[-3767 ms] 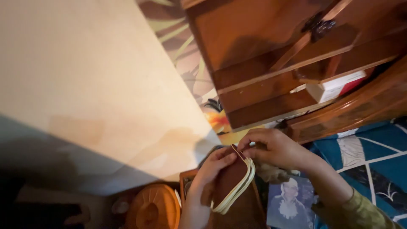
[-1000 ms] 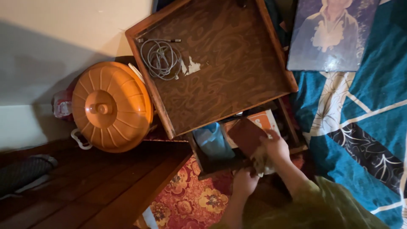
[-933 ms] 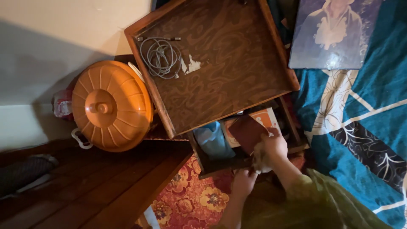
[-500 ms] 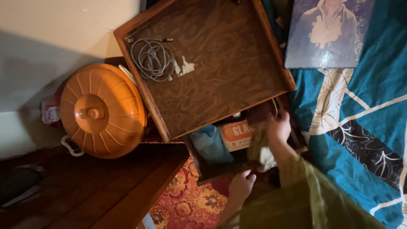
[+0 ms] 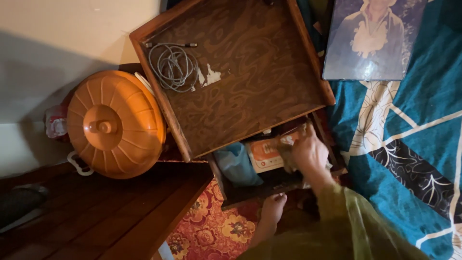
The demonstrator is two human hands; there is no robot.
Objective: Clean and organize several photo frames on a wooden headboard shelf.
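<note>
My right hand (image 5: 308, 151) reaches down into a dark open lower drawer (image 5: 250, 192), with a crumpled tan cloth (image 5: 288, 153) bunched under its fingers. It sits beside an orange-and-white box (image 5: 263, 153) and a blue plastic bag (image 5: 236, 163) that lie in the drawer. My left hand (image 5: 273, 206) rests at the drawer's front edge, above a red floral rug (image 5: 216, 226); its grip is lost in the dark. The brown book seen earlier is out of sight.
A wide wooden drawer (image 5: 159, 103) sits above, holding a coiled grey cable (image 5: 173, 65). An orange lidded pot (image 5: 115, 124) stands to its left by the cream wall. A framed portrait (image 5: 368, 38) lies on the teal patterned bedspread (image 5: 414, 144) at right. Dark wooden boards (image 5: 96, 216) lie at lower left.
My right hand carried the brown book and cloth to the back of the lower drawer, then came forward over the box; the book is no longer visible. My left hand stayed at the drawer front.
</note>
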